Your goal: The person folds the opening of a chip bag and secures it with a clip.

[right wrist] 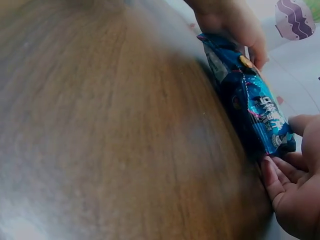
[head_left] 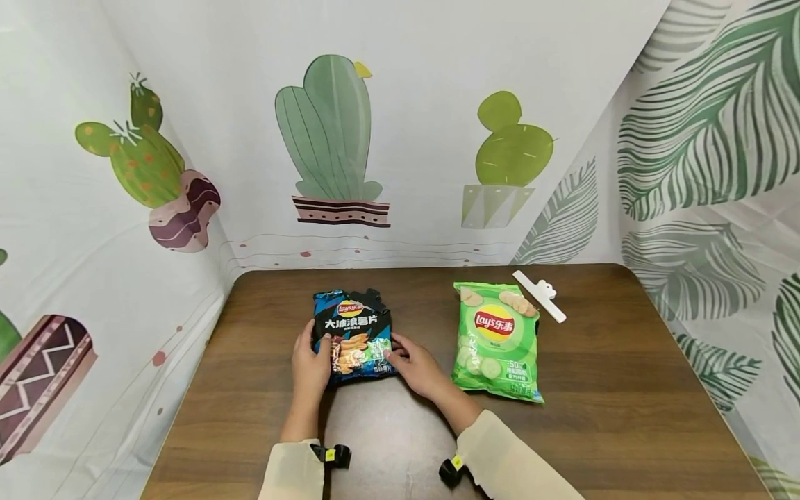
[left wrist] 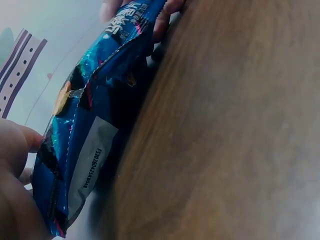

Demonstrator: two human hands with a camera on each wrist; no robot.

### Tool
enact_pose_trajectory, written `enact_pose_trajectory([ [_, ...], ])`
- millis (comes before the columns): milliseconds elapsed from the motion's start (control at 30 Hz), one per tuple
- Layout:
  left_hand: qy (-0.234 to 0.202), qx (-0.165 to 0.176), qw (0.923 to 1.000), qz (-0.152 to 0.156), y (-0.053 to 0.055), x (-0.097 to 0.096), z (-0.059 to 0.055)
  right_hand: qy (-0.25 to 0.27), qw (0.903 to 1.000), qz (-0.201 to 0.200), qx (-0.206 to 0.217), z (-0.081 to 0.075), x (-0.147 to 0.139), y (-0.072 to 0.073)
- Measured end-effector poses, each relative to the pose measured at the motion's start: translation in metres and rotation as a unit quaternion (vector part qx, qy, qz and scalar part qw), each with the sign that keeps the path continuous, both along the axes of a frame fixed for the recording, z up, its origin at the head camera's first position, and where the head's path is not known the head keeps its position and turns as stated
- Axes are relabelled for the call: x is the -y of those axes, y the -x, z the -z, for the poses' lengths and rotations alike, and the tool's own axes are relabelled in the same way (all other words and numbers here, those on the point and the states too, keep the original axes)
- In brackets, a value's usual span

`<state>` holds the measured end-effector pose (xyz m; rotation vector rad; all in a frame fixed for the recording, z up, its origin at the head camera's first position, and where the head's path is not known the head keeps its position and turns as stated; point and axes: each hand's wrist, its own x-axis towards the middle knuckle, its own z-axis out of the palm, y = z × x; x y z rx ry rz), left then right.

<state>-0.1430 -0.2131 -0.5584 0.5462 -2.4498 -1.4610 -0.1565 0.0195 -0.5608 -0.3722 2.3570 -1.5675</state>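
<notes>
A blue and black bag of potato chips [head_left: 353,337] lies on the table, its printed front up and its bottom edge toward me. My left hand [head_left: 311,368] grips its left side, thumb on the front. At the lower right side, my right hand [head_left: 420,368] holds it between thumb and fingers. A dark, jagged shape [head_left: 373,300] shows at the bag's upper right corner. In the left wrist view, the bag's lower seam and a pale printed strip [left wrist: 92,155] face the camera. The right wrist view shows my right fingers [right wrist: 280,177] under the bag's edge.
To the right lies a green bag of potato chips [head_left: 496,347], front up. Beyond its upper right corner is a white bag clip [head_left: 540,296]. The brown wooden table [head_left: 600,389] ends at a white curtain [head_left: 425,139] printed with cacti and leaves.
</notes>
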Motion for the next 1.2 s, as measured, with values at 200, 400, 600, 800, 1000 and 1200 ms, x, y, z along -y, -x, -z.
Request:
enact_pose_trajectory([
  [200,0.035,-0.02,0.9991,0.008,-0.008,-0.004,0.0,-0.014,0.9998,-0.008,-0.008,0.0,-0.001,-0.002],
  [400,0.062,0.006,0.9975,0.031,-0.011,-0.005,0.001,-0.023,0.9995,-0.012,-0.02,-0.003,-0.002,-0.003],
  [600,0.07,0.036,0.9961,0.041,-0.011,-0.003,0.003,-0.029,0.9992,-0.01,-0.024,-0.002,-0.002,-0.005],
  [800,0.09,0.052,0.9934,0.05,-0.01,-0.003,0.002,-0.035,0.9991,-0.008,-0.022,-0.001,-0.002,-0.004],
  [1000,0.103,0.052,0.9919,0.052,-0.009,-0.002,0.004,-0.041,0.9989,-0.008,-0.02,-0.002,-0.001,-0.003],
  [1200,0.106,0.044,0.9919,0.054,-0.007,-0.001,0.007,-0.034,0.9993,-0.002,-0.018,-0.001,-0.001,-0.003],
])
